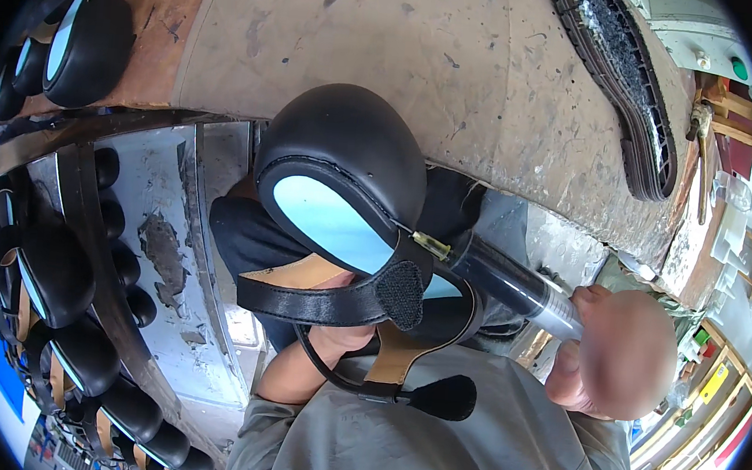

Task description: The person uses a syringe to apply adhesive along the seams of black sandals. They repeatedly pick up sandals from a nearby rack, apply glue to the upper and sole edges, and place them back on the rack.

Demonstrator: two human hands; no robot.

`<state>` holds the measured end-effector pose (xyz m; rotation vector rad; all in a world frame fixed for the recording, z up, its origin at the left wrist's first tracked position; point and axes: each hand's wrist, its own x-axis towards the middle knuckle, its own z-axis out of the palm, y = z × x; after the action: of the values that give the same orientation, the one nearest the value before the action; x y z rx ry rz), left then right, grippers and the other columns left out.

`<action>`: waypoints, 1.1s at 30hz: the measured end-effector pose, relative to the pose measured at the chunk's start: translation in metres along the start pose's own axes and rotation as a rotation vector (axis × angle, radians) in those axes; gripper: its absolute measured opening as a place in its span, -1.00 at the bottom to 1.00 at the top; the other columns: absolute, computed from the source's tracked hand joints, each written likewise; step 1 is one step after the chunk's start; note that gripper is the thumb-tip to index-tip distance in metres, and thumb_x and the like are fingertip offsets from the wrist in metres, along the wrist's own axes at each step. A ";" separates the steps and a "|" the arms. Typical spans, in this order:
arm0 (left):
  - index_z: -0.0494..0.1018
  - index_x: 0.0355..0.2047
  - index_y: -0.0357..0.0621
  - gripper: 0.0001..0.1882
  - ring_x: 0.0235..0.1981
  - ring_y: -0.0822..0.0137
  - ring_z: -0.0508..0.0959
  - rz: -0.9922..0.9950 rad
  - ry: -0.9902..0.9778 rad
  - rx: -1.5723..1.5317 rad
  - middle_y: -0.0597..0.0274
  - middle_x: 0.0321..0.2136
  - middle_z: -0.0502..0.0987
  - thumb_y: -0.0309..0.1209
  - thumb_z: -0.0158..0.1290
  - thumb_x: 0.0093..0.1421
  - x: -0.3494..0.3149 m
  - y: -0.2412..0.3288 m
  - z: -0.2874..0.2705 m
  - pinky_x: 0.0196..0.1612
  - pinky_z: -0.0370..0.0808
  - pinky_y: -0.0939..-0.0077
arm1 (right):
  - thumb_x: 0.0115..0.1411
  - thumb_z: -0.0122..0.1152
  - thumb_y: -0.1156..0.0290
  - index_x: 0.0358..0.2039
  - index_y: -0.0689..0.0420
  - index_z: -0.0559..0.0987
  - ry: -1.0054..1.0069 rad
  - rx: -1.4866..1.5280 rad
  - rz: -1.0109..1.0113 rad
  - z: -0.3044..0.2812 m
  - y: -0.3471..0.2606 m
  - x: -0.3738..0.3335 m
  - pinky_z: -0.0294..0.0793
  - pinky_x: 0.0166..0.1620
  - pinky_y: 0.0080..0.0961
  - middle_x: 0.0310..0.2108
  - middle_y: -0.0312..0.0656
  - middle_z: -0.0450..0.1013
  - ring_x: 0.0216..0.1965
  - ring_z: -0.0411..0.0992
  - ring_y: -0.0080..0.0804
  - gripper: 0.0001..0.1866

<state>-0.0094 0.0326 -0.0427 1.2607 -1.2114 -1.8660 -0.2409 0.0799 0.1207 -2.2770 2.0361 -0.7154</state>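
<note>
The left hand [341, 337] was closed on a black shoe [345, 126] with a pale blue insole, its fingers partly hidden among the straps. The shoe was held at the near edge of the worktop [365, 40], its rounded toe overlapping that edge in view; whether the two touched could not be told. A black strap [318, 303] with tan lining crossed in front of the wrist and ended in a fuzzy patch.

The right hand [614, 355], partly blurred, gripped the rear end of a clear syringe [518, 286] with dark contents. Its yellowish needle hub [432, 246] pointed at the insole's border, right by the upper.

A dark ridged sole [630, 92] lay along the worktop's right edge. More black shoes [90, 49] stood toward its left end.
</note>
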 end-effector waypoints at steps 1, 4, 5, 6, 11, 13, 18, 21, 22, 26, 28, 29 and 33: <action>0.45 -0.31 -0.26 -0.75 -0.42 0.46 0.43 -0.063 0.004 -0.107 0.32 -0.44 0.46 -0.52 0.20 -0.04 0.000 0.003 0.001 -0.30 0.38 0.54 | -0.08 0.17 0.37 -0.42 0.41 0.56 -0.006 0.002 -0.004 0.000 0.000 -0.001 0.17 -0.72 -0.57 -0.66 -0.01 0.45 -0.76 0.27 -0.42 -0.69; 0.45 -0.27 -0.27 -0.71 -0.40 0.44 0.44 -0.193 -0.026 -0.404 0.30 -0.41 0.47 -0.50 0.21 -0.04 0.008 0.010 0.008 -0.27 0.39 0.53 | -0.07 0.17 0.37 -0.42 0.40 0.56 -0.022 -0.005 0.004 -0.003 0.002 -0.003 0.18 -0.71 -0.56 -0.66 -0.02 0.45 -0.76 0.27 -0.42 -0.69; 0.45 -0.26 -0.27 -0.70 -0.39 0.44 0.45 -0.194 -0.035 -0.445 0.29 -0.41 0.47 -0.49 0.21 -0.04 0.008 0.009 0.007 -0.27 0.39 0.53 | -0.07 0.17 0.36 -0.41 0.40 0.56 -0.015 0.013 -0.001 -0.002 0.003 -0.004 0.19 -0.71 -0.56 -0.66 -0.03 0.45 -0.76 0.27 -0.42 -0.69; 0.45 -0.26 -0.28 -0.69 -0.39 0.43 0.45 -0.191 -0.046 -0.477 0.28 -0.40 0.47 -0.48 0.22 -0.04 0.007 0.009 0.007 -0.26 0.39 0.53 | -0.07 0.17 0.36 -0.41 0.39 0.56 -0.009 0.031 -0.006 0.000 0.004 -0.005 0.19 -0.71 -0.56 -0.66 -0.04 0.45 -0.76 0.27 -0.42 -0.69; 0.44 -0.23 -0.29 -0.66 -0.35 0.41 0.46 -0.191 -0.095 -0.561 0.24 -0.36 0.48 -0.45 0.23 -0.03 0.008 0.007 0.006 -0.22 0.40 0.51 | -0.05 0.19 0.33 -0.43 0.37 0.57 -0.009 0.052 0.015 -0.001 0.004 -0.003 0.20 -0.70 -0.55 -0.65 -0.06 0.45 -0.77 0.28 -0.44 -0.70; 0.44 -0.21 -0.30 -0.64 -0.34 0.40 0.47 -0.191 -0.102 -0.573 0.23 -0.35 0.49 -0.44 0.24 -0.02 0.008 0.008 0.005 -0.20 0.40 0.50 | -0.05 0.20 0.33 -0.44 0.36 0.57 -0.008 0.056 0.026 -0.001 0.004 -0.004 0.20 -0.70 -0.56 -0.66 -0.07 0.45 -0.77 0.27 -0.45 -0.70; 0.43 -0.18 -0.31 -0.60 -0.31 0.37 0.49 -0.185 -0.093 -0.603 0.19 -0.31 0.50 -0.41 0.25 -0.02 0.007 0.004 0.004 -0.16 0.41 0.48 | -0.05 0.21 0.31 -0.44 0.33 0.58 0.016 0.063 0.038 -0.001 0.005 -0.008 0.19 -0.70 -0.58 -0.67 -0.10 0.45 -0.78 0.27 -0.46 -0.70; 0.43 -0.16 -0.32 -0.58 -0.29 0.35 0.50 -0.172 -0.075 -0.614 0.17 -0.29 0.50 -0.39 0.26 -0.01 0.006 0.003 0.004 -0.14 0.41 0.47 | -0.05 0.21 0.31 -0.45 0.33 0.58 0.001 0.074 0.058 -0.002 0.004 -0.009 0.17 -0.70 -0.58 -0.67 -0.11 0.45 -0.78 0.27 -0.46 -0.71; 0.43 -0.16 -0.33 -0.57 -0.28 0.35 0.50 -0.169 -0.068 -0.618 0.16 -0.28 0.50 -0.38 0.26 -0.01 0.005 0.002 0.004 -0.13 0.41 0.47 | -0.05 0.21 0.30 -0.45 0.33 0.58 -0.003 0.070 0.057 -0.003 0.004 -0.010 0.17 -0.70 -0.58 -0.67 -0.11 0.45 -0.78 0.27 -0.46 -0.71; 0.42 -0.13 -0.34 -0.54 -0.25 0.33 0.51 -0.160 -0.055 -0.638 0.13 -0.25 0.51 -0.36 0.27 0.00 0.005 -0.001 0.002 -0.10 0.42 0.45 | -0.05 0.22 0.30 -0.46 0.32 0.58 -0.012 0.049 0.064 -0.006 0.003 -0.013 0.17 -0.68 -0.58 -0.67 -0.11 0.45 -0.77 0.28 -0.46 -0.71; 0.42 -0.12 -0.35 -0.52 -0.24 0.32 0.52 -0.159 -0.052 -0.649 0.11 -0.24 0.52 -0.35 0.27 0.00 0.004 -0.002 0.002 -0.09 0.42 0.44 | -0.05 0.22 0.30 -0.46 0.32 0.58 -0.015 0.041 0.073 -0.006 0.002 -0.016 0.18 -0.67 -0.58 -0.67 -0.11 0.45 -0.77 0.28 -0.46 -0.71; 0.42 -0.11 -0.35 -0.52 -0.23 0.31 0.52 -0.157 -0.050 -0.656 0.10 -0.23 0.52 -0.34 0.28 0.00 0.003 -0.003 0.001 -0.08 0.42 0.44 | -0.06 0.23 0.30 -0.46 0.32 0.58 -0.019 0.039 0.077 -0.007 0.002 -0.018 0.19 -0.67 -0.58 -0.67 -0.11 0.45 -0.76 0.28 -0.46 -0.71; 0.42 -0.09 -0.36 -0.48 -0.21 0.29 0.53 -0.165 -0.040 -0.688 0.07 -0.20 0.53 -0.32 0.29 0.01 0.000 -0.007 0.001 -0.05 0.43 0.42 | -0.06 0.23 0.29 -0.46 0.31 0.58 -0.036 0.031 0.095 -0.008 0.001 -0.022 0.21 -0.65 -0.57 -0.68 -0.12 0.45 -0.76 0.28 -0.45 -0.71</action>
<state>-0.0104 0.0358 -0.0484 0.9488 -0.4056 -2.1636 -0.2457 0.1031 0.1205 -2.1443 2.0856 -0.6902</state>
